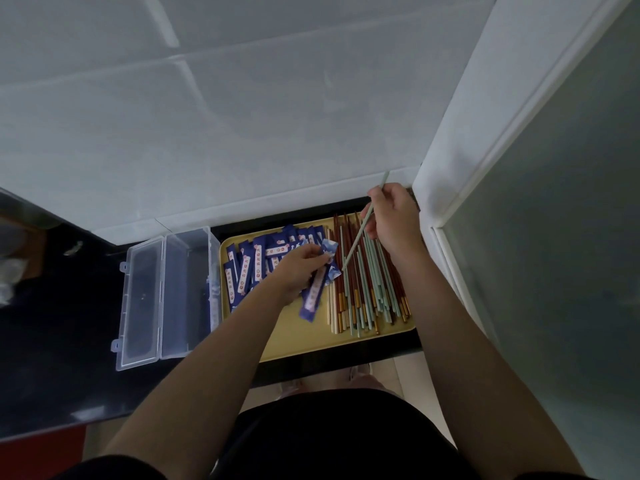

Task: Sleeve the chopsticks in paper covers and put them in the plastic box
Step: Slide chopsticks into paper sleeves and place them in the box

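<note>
Glossy black countertop (69,358) meets a wall of large pale grey tiles (242,116), with a white door frame (467,150) beyond the right hand (393,220). That hand pinches a thin pale green chopstick (360,233), tip angled toward a blue printed paper cover (317,289) gripped by the left hand (298,271). Beneath both hands lies a yellow rectangular tray (294,337) holding loose chopsticks (367,292) and more covers (249,261). Left of the left hand, a clear plastic box (166,292) sits open.
</note>
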`<act>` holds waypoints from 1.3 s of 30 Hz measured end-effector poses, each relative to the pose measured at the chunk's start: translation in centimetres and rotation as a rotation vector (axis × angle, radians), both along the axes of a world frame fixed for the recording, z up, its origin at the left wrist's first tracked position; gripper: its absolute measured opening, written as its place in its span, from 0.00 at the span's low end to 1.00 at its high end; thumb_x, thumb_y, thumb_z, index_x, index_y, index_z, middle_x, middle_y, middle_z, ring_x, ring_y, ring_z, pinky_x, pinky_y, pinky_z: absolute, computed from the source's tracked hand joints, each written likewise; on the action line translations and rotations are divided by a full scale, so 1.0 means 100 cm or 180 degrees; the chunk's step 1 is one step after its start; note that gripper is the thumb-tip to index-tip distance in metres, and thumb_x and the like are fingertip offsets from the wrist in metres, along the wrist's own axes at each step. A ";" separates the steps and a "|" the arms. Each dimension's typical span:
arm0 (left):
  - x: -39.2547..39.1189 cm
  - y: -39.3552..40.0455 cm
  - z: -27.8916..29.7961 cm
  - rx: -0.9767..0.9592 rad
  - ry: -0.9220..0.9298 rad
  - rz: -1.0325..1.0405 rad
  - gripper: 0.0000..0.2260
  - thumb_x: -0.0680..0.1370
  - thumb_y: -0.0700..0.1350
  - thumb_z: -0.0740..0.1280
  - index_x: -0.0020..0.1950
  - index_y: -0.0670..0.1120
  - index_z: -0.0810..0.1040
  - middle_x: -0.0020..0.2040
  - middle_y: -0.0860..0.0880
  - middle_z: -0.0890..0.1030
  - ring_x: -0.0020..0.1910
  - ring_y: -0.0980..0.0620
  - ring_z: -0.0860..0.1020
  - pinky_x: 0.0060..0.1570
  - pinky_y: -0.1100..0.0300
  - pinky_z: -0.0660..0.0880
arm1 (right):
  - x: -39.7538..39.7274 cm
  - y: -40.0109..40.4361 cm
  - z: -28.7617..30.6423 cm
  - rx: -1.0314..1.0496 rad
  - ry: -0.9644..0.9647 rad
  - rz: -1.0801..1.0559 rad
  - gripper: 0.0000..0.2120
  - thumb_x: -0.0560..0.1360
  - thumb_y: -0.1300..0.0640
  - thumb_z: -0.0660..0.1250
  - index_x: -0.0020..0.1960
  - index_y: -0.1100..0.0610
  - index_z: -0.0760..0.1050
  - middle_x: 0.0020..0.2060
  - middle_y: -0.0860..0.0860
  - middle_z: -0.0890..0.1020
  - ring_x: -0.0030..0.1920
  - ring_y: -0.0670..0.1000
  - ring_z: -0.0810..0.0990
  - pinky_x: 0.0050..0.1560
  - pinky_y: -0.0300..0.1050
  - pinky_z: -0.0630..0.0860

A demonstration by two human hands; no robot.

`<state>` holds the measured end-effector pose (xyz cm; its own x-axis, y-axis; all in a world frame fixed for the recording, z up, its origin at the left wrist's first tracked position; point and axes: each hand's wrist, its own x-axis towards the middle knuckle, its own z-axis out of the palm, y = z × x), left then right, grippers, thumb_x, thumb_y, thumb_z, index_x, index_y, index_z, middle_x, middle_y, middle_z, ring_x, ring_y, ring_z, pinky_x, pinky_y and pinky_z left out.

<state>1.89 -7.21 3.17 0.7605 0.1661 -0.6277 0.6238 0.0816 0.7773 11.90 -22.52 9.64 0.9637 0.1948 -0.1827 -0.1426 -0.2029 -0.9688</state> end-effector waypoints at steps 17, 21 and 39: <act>0.000 -0.003 0.016 -0.0281 -0.0273 -0.0474 0.09 0.80 0.33 0.58 0.55 0.40 0.76 0.42 0.40 0.79 0.35 0.52 0.78 0.40 0.57 0.76 | -0.003 -0.002 -0.003 -0.0013 -0.0077 -0.0183 0.08 0.85 0.56 0.55 0.52 0.57 0.71 0.41 0.56 0.83 0.33 0.50 0.80 0.36 0.42 0.82; 0.001 -0.005 0.015 -0.0341 -0.0236 -0.0410 0.10 0.80 0.35 0.58 0.56 0.39 0.78 0.42 0.40 0.79 0.37 0.50 0.77 0.42 0.55 0.76 | -0.002 -0.004 -0.005 -0.0045 -0.0033 -0.0208 0.08 0.85 0.56 0.56 0.52 0.57 0.72 0.41 0.56 0.82 0.33 0.50 0.80 0.36 0.41 0.81; 0.016 -0.025 0.014 -0.0366 0.0100 -0.0175 0.08 0.84 0.38 0.58 0.58 0.44 0.75 0.45 0.42 0.81 0.37 0.49 0.81 0.40 0.55 0.79 | -0.007 -0.021 -0.042 -0.0867 0.0406 0.1170 0.14 0.82 0.58 0.60 0.66 0.51 0.77 0.57 0.46 0.81 0.52 0.45 0.82 0.55 0.46 0.80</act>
<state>3.52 -9.71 4.53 0.7462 0.0502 -0.6639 0.6537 0.1339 0.7448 11.15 -24.62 5.46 0.8064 0.4473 -0.3869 -0.1281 -0.5065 -0.8527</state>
